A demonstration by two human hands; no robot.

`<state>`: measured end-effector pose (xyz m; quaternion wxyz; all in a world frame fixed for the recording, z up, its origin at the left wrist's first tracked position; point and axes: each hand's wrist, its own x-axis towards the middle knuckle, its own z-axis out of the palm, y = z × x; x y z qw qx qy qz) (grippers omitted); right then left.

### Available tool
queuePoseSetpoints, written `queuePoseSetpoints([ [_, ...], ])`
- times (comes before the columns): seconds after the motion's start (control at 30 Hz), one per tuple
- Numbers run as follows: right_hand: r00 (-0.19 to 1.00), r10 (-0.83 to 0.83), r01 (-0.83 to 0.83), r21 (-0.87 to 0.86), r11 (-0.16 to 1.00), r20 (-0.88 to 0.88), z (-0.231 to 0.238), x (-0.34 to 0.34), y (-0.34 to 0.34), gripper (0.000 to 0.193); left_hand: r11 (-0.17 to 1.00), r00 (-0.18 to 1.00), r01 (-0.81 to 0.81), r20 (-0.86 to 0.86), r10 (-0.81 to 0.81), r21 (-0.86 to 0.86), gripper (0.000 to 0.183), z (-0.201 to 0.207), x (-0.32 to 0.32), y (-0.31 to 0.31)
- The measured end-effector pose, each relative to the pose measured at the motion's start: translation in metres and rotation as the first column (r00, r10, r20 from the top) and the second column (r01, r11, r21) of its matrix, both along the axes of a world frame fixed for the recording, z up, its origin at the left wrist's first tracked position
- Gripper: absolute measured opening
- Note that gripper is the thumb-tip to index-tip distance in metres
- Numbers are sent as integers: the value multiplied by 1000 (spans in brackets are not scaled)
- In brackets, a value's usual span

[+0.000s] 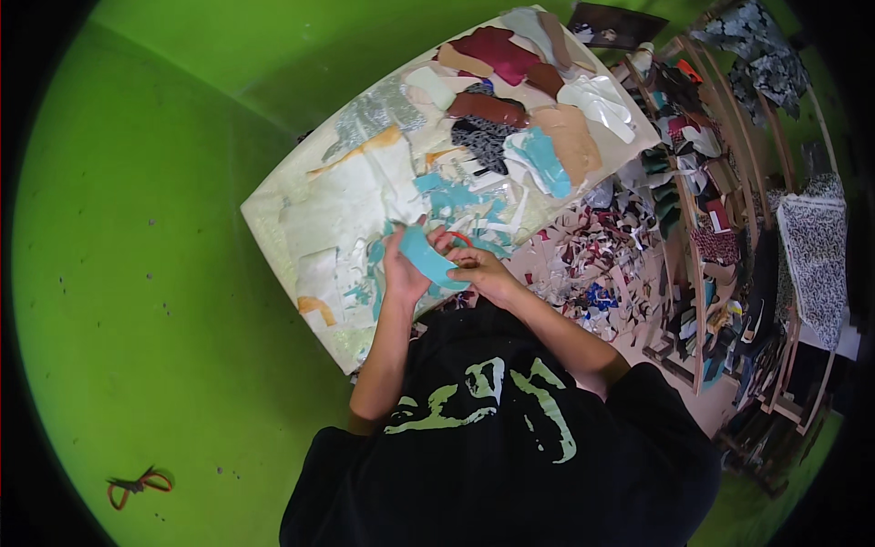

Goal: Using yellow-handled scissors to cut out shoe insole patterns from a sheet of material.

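My left hand (402, 270) is closed on the left side of a turquoise cut piece (425, 255), long and round-ended, of thin leather-like sheet. At its lower right end, the fingers of my right hand (481, 275) pinch the same piece. A curved red-orange loop (461, 239), like a scissors handle, shows by my right fingers; the rest of it is hidden. Both hands are over the near edge of a pale table (301, 219). Turquoise scraps (447, 196) lie just beyond them, beside a white sheet (351, 191).
Far on the table lie a dark red piece (497, 53), a brown piece (488, 109), a tan piece (567, 137) and a black patterned piece (483, 137). Offcuts (592, 264) litter the floor at right, before a crowded wooden rack (700, 301). Orange-handled scissors (138, 485) are at lower left.
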<state>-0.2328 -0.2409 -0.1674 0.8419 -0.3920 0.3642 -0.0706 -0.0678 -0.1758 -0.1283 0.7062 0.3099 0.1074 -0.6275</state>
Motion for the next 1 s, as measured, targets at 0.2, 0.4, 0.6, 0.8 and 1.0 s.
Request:
queuePoseSetpoints([
  [0.2,968,-140,79,-278,957,-206,0,-72,-47,30,839,811,478,237,-536,260,41,-40,-27,-78],
  [0.4,905,-343,211,-433,876,-252,-42,-127,-110,18,637,425,533,475,-771,557,37,-68,-48,-164],
  [0.6,852,-435,287,-435,853,-291,-68,-159,-192,15,695,280,491,659,-698,526,28,-92,-65,-252],
  [0.8,840,-516,360,-538,762,-168,-87,-151,-231,18,773,412,398,657,-631,493,34,-116,-62,-300],
  [1.0,824,-503,271,-599,753,-260,-88,-145,-235,19,783,338,353,710,-617,512,27,-127,-57,-319],
])
